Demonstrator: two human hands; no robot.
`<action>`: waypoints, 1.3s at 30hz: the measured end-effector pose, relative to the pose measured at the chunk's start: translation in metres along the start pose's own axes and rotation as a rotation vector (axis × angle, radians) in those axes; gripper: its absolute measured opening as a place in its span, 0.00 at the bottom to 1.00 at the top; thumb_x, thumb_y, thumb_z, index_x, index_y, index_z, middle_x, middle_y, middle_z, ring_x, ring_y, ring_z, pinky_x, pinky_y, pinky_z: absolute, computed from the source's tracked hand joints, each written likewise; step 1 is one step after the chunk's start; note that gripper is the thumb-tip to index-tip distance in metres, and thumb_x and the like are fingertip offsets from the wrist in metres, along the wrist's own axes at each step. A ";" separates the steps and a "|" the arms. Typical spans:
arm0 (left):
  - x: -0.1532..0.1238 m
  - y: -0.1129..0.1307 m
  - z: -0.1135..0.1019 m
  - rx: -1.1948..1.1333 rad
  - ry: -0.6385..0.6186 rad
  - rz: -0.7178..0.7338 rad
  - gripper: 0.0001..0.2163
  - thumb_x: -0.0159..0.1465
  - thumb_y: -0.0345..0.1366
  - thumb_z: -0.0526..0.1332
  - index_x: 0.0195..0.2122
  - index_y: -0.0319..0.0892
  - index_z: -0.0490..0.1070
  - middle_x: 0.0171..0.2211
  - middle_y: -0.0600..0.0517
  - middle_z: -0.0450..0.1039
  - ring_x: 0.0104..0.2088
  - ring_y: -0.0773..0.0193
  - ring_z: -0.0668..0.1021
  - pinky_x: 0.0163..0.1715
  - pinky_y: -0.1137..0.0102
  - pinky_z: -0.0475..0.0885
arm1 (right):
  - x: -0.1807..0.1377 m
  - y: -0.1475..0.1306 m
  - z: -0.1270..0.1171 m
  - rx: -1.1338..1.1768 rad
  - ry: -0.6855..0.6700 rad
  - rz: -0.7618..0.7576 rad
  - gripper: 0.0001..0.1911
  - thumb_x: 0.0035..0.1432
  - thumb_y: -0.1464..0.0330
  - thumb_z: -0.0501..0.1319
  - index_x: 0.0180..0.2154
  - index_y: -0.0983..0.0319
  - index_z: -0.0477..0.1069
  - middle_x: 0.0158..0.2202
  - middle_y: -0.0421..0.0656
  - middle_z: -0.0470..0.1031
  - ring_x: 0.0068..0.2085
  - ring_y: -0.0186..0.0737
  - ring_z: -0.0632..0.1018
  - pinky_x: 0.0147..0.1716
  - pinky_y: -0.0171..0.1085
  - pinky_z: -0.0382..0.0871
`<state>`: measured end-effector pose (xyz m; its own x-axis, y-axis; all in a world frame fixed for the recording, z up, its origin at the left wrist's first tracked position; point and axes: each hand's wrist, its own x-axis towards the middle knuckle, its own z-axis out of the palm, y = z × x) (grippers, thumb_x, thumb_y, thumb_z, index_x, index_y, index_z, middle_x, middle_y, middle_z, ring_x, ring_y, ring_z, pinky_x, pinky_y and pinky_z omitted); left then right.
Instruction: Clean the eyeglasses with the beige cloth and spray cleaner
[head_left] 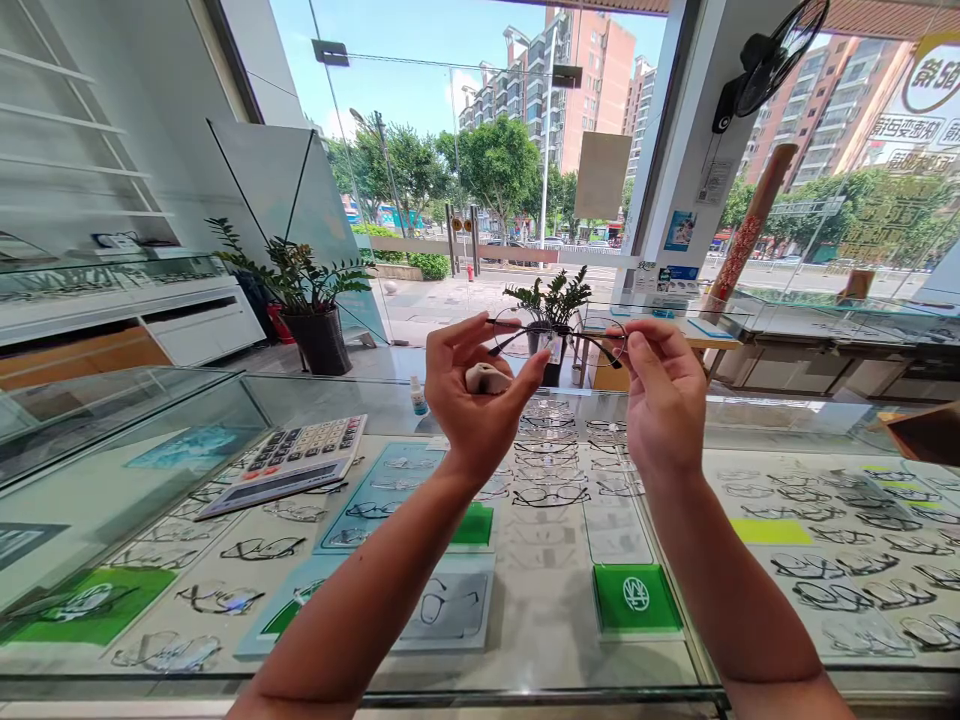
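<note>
Grip: my left hand (pixel 480 405) and right hand (pixel 664 400) pinch the glasses (pixel 559 338) | held above the glass counter (pixel 540 620) | calculator (pixel 292 463) left on it.

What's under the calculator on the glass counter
The calculator lies on the glass countertop. Beneath the glass, rows of eyeglass frames sit on display trays. Whatever lies directly below the calculator's body is covered and cannot be seen.

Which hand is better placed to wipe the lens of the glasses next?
Probably the left hand: it holds a cloth beside the glasses, while the right hand only pinches the frame.
</note>
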<state>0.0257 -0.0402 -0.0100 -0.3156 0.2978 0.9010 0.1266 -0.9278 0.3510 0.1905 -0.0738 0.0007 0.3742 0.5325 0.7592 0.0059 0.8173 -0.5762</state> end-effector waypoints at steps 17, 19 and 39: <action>0.013 0.003 -0.007 -0.252 -0.118 -0.621 0.26 0.58 0.51 0.78 0.51 0.47 0.72 0.38 0.51 0.79 0.23 0.71 0.73 0.18 0.73 0.65 | 0.000 0.003 -0.001 -0.085 -0.172 -0.032 0.12 0.63 0.62 0.70 0.49 0.54 0.79 0.50 0.43 0.83 0.51 0.44 0.82 0.52 0.47 0.79; 0.017 0.006 -0.007 -0.381 -0.214 -0.827 0.24 0.57 0.50 0.78 0.48 0.46 0.73 0.34 0.53 0.77 0.20 0.74 0.68 0.17 0.73 0.63 | -0.001 0.001 0.001 -0.164 -0.219 -0.134 0.11 0.64 0.61 0.71 0.47 0.54 0.80 0.51 0.43 0.82 0.53 0.46 0.81 0.54 0.50 0.78; 0.020 0.018 -0.006 -0.768 -0.596 -1.458 0.18 0.52 0.44 0.78 0.31 0.42 0.69 0.24 0.57 0.68 0.18 0.78 0.56 0.16 0.79 0.62 | -0.013 -0.013 0.004 -0.304 -0.262 -0.494 0.07 0.66 0.69 0.70 0.43 0.50 0.81 0.45 0.38 0.87 0.49 0.46 0.85 0.53 0.53 0.80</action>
<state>0.0160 -0.0521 0.0123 0.6232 0.7820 0.0110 -0.4107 0.3153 0.8556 0.1816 -0.0900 0.0000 0.0214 0.1758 0.9842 0.3971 0.9020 -0.1697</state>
